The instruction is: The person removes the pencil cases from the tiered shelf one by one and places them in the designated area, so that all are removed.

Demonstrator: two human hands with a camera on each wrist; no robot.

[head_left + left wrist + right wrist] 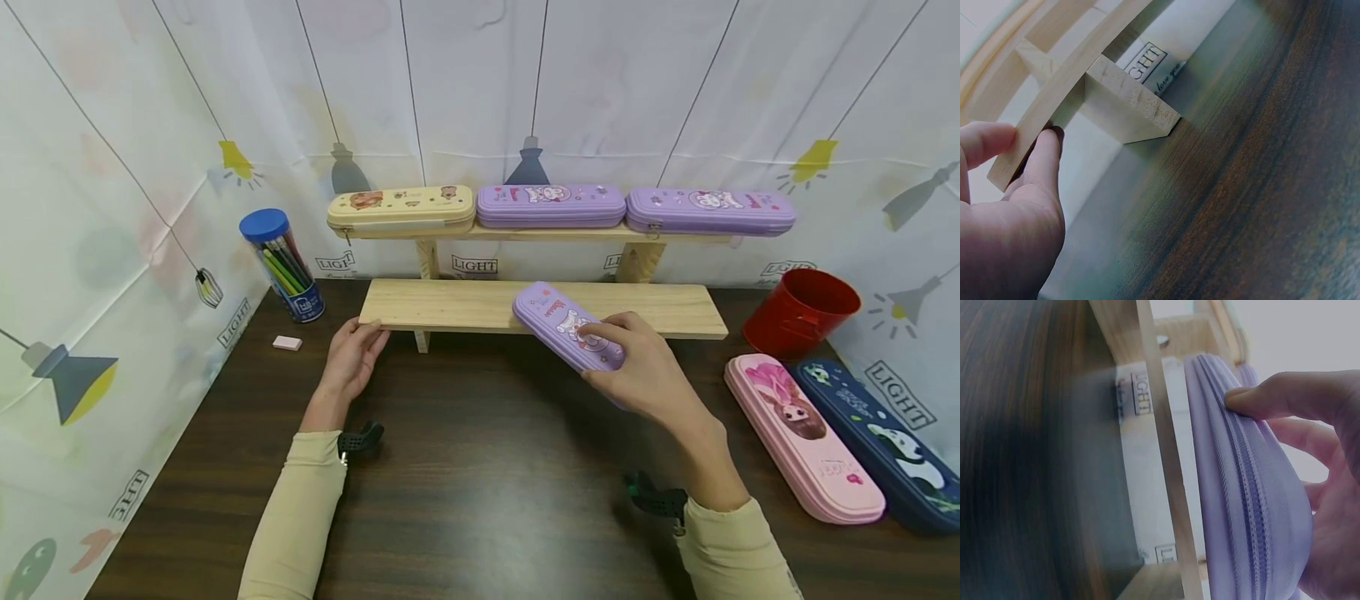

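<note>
A two-tier wooden shelf [450, 304] stands at the back of the dark table. My left hand [351, 360] pinches the left end of its lower board, thumb and fingers on opposite faces in the left wrist view. With my right hand [648, 367] I grip a purple zippered pencil case [555, 321], tilted above the front edge of that board. Its zipper side [1241, 487] faces the right wrist camera. Along the upper board lie a cream pencil case [405, 212] and two more purple cases, one in the middle [551, 207] and one at the right [708, 212].
At the right lie a pink pencil case [802, 433] and a navy panda case [885, 442], with a red cup [802, 312] behind them. A blue-lidded tub of pencils [285, 267] and a small pale eraser [287, 342] are at the left. Printed cloth [480, 100] hangs behind.
</note>
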